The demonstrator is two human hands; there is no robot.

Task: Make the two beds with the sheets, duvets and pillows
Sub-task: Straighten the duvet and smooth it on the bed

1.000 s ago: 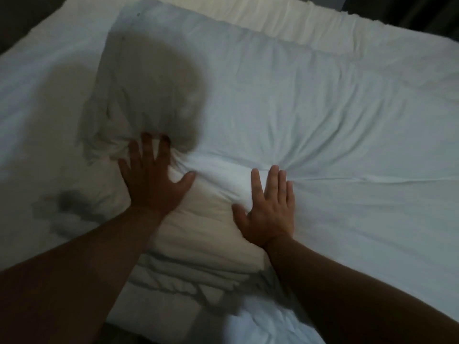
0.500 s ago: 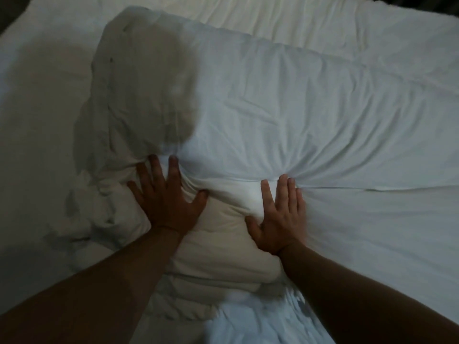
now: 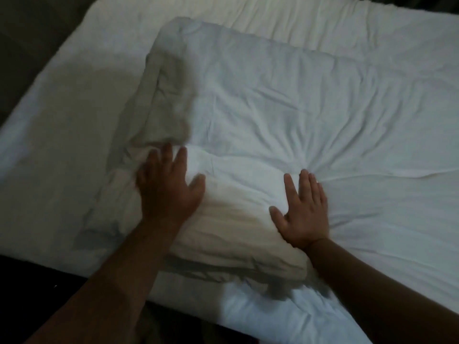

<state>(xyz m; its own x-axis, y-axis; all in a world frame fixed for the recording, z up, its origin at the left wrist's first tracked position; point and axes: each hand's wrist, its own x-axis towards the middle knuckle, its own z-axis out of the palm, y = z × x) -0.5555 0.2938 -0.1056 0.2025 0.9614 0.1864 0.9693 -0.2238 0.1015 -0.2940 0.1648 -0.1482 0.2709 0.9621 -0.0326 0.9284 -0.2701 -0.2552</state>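
Left hand, blurred, and right hand press flat, fingers straight, flanking perhaps a pillow; duvet stretches lengthwise rightward beyond them.

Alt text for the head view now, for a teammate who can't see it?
The left hand and right hand press flat on a rumpled white duvet spread over a white sheet. The left, blurred, is at the duvet's bunched edge; the right lies where creases converge. Dim light.

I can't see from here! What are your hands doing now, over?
Left hand, right hand open, flat on duvet. Duvet bunched, wrinkled, lying on sheet. Nothing in the way.
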